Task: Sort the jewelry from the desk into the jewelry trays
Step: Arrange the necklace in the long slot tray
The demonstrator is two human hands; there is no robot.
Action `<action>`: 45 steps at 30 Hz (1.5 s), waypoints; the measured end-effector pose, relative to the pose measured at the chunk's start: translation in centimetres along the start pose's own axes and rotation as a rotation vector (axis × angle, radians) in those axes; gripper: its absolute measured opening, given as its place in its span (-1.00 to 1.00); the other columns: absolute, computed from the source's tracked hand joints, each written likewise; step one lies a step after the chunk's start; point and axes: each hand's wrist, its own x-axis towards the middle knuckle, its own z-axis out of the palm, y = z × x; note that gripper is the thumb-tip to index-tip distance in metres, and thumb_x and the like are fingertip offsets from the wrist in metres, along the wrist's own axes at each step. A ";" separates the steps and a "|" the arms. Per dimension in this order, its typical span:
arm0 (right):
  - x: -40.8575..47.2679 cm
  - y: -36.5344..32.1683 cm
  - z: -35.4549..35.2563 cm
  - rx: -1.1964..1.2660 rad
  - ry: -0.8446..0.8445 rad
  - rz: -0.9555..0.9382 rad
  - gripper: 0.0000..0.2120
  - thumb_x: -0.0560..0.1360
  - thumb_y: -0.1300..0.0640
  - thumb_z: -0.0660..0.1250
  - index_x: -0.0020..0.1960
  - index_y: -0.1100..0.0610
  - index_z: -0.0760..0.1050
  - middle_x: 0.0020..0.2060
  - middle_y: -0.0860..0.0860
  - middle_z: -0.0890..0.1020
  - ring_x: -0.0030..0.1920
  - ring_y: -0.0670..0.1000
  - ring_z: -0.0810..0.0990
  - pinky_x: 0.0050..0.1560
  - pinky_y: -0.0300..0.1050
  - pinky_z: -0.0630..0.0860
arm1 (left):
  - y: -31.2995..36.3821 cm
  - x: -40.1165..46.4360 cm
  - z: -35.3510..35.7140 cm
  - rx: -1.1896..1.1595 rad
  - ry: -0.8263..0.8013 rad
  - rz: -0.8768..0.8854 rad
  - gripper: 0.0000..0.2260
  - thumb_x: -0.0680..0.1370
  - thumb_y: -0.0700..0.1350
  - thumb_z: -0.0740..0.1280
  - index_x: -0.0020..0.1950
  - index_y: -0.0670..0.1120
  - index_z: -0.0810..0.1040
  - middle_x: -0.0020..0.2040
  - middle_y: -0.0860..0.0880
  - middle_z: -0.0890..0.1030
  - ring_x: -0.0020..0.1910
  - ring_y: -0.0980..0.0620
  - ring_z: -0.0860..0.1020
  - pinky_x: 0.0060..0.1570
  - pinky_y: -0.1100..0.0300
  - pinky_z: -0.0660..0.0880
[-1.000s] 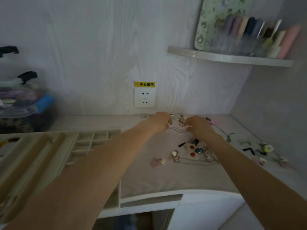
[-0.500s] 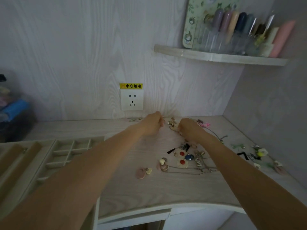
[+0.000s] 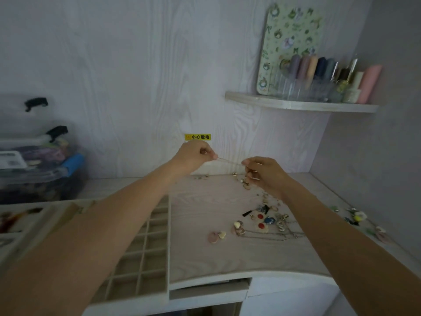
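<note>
chain point(image 3: 229, 161): too thin to tell its kind | my left forearm point(image 3: 109, 226) hides part of the grid tray point(image 3: 145, 265) | jewelry pile point(image 3: 262, 221): blurred, pieces indistinct

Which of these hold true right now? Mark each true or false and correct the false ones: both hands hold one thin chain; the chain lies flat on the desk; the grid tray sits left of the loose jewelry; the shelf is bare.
1. Both the left hand and right hand pinch one thin chain. True.
2. The chain lies flat on the desk. False: it is stretched in the air between the hands.
3. The grid tray sits left of the loose jewelry. True.
4. The shelf is bare. False: it carries containers and a patterned board.
</note>
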 end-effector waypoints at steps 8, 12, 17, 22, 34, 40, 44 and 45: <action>-2.1 -1.5 4.4 0.049 -0.011 -0.077 -0.92 0.50 0.38 0.31 -0.04 0.30 0.56 -0.22 0.13 0.61 -0.23 -0.01 0.62 -0.17 -0.26 0.62 | 0.6 -3.7 -5.9 -0.025 0.130 -0.067 -0.86 0.51 -0.05 0.35 -0.14 -0.10 0.61 -0.23 -0.02 0.54 -0.25 0.07 0.43 -0.23 0.23 0.31; -3.3 -2.7 7.3 0.160 -0.020 -0.098 -0.90 0.53 0.32 0.28 -0.13 0.21 0.53 -0.23 0.08 0.58 -0.21 0.00 0.61 -0.07 -0.17 0.60 | 1.0 -6.3 -8.6 -0.108 0.129 -0.102 -0.86 0.57 -0.10 0.27 -0.07 -0.15 0.55 -0.23 0.05 0.52 -0.27 0.08 0.41 -0.33 0.27 0.30; -4.9 -4.7 11.2 0.528 -0.160 -0.023 -0.84 0.56 0.34 0.19 -0.16 0.24 0.48 -0.30 0.10 0.55 -0.21 0.03 0.64 -0.12 -0.14 0.64 | 0.8 -9.8 -11.9 -0.259 0.019 -0.211 -0.85 0.61 -0.07 0.20 -0.07 -0.11 0.47 -0.20 -0.01 0.62 -0.44 0.10 0.33 -0.50 0.30 0.24; -6.0 -5.6 14.6 0.663 -0.177 0.080 -0.86 0.55 0.33 0.20 -0.18 0.26 0.45 -0.38 0.09 0.48 -0.49 -0.03 0.55 -0.36 -0.21 0.58 | 0.3 -13.0 -14.5 -0.197 -0.004 -0.238 -0.78 0.60 0.04 0.21 -0.11 -0.07 0.51 -0.21 0.04 0.62 -0.40 0.13 0.34 -0.43 0.31 0.27; -8.2 -4.4 20.1 0.554 -0.217 0.093 -0.78 0.55 0.42 0.06 -0.04 0.27 0.47 -0.22 0.08 0.56 -0.56 -0.17 0.46 -0.64 -0.41 0.25 | -3.4 -18.5 -18.4 0.039 0.165 -0.399 -0.64 0.55 -0.01 0.31 -0.40 -0.15 0.50 -0.41 0.00 0.48 -0.39 0.11 0.40 -0.30 0.24 0.30; -9.5 -3.0 22.1 0.369 -0.279 0.051 -0.73 0.53 0.45 0.13 0.15 0.28 0.49 -0.06 0.08 0.64 -0.36 -0.15 0.61 -0.51 -0.43 0.41 | -6.2 -19.4 -19.3 0.040 0.363 -0.444 -0.95 0.46 -0.28 0.38 -0.16 -0.26 0.63 -0.22 -0.05 0.51 -0.18 0.08 0.45 -0.24 0.33 0.37; -10.1 -2.8 23.4 0.292 -0.319 0.004 -0.69 0.55 0.43 0.12 0.21 0.22 0.48 0.01 0.01 0.64 -0.10 -0.09 0.64 -0.50 -0.45 0.41 | -6.9 -20.2 -19.7 0.090 0.507 -0.435 -0.90 0.48 -0.30 0.32 -0.12 -0.23 0.63 -0.16 -0.01 0.53 -0.08 0.10 0.45 -0.12 0.36 0.35; -10.2 -2.8 23.7 0.282 -0.338 -0.004 -0.67 0.55 0.43 0.11 0.22 0.21 0.48 0.03 0.00 0.63 -0.06 -0.08 0.64 -0.52 -0.45 0.38 | -6.7 -20.6 -19.6 0.070 0.527 -0.427 -0.92 0.49 -0.30 0.33 -0.17 -0.19 0.61 -0.17 0.03 0.53 -0.06 0.11 0.44 -0.05 0.33 0.33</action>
